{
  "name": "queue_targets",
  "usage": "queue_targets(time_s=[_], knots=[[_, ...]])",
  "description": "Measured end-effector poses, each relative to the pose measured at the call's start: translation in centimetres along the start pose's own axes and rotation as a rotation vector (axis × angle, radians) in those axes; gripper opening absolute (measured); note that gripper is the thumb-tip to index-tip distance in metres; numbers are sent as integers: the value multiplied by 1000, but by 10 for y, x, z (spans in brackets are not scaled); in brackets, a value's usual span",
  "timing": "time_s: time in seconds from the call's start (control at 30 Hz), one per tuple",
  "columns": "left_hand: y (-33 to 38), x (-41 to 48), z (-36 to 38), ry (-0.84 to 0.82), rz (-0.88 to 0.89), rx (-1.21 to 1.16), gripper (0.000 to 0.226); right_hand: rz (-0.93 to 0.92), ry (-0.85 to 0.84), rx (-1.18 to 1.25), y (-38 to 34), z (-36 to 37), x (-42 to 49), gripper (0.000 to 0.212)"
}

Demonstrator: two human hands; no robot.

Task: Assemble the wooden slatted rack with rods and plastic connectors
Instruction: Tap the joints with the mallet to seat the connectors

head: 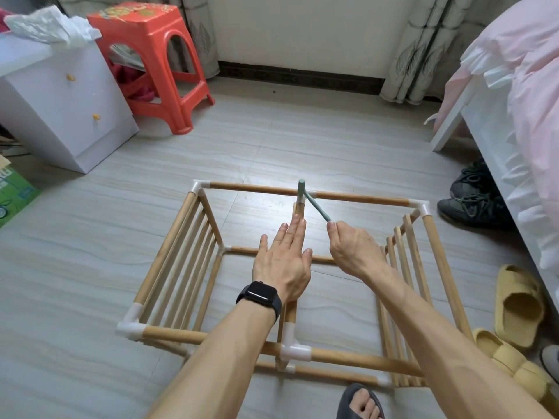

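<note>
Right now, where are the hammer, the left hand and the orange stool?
hammer (317,206), head view, middle of its green handle.
left hand (282,261), head view, back of the hand.
orange stool (155,55), head view, its front corner leg.

Counted: one rack (165,249), one hammer (316,207), one left hand (282,261), one right hand (354,249), one watch (260,294), one stool (154,40), one cabinet (60,101), two slippers (520,303) (508,355), two shoes (472,207) (475,182).
</note>
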State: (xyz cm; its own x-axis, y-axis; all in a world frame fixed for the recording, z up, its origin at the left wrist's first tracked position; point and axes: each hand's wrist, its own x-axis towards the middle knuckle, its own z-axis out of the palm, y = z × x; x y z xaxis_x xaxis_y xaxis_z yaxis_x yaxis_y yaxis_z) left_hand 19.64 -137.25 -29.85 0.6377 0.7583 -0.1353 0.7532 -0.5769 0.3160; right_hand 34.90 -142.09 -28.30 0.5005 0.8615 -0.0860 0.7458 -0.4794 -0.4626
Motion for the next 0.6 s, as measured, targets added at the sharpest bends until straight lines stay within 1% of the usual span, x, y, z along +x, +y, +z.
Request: queue_targets(time_s=[0.1,0.17,0.2,0.3,0.33,0.37,0.43,0.47,0.5,0.57,0.6], knots=[[-1,0,0,4,2,15,62,-17,15,-29,4,2,4,41],[0,0,-1,2,7,33,63,-52,47,22,3,-8,7,41],[0,0,-1,7,9,42,64,-88,83,81,1,-15,7,41],[0,1,1,5,14,54,66,-243,325,312,-7,-26,-3,37],[-1,2,1,9,14,56,66,-243,334,313,-10,-26,-7,36],[-1,2,1,13,13,60,66,-217,280,245,-10,-21,-8,38],[0,0,1,17,14,62,66,-73,51,-111,-6,-10,-7,46],[1,0,1,17,14,64,67,-39,29,-187,-3,-10,-4,48],[2,-1,1,17,12,74,67,-40,71,-155,-2,-11,-2,47],[3,1,0,30,5,95,67,-152,285,176,-11,-22,-3,41],[2,2,0,26,6,88,67,-195,347,286,-15,-25,-5,39]])
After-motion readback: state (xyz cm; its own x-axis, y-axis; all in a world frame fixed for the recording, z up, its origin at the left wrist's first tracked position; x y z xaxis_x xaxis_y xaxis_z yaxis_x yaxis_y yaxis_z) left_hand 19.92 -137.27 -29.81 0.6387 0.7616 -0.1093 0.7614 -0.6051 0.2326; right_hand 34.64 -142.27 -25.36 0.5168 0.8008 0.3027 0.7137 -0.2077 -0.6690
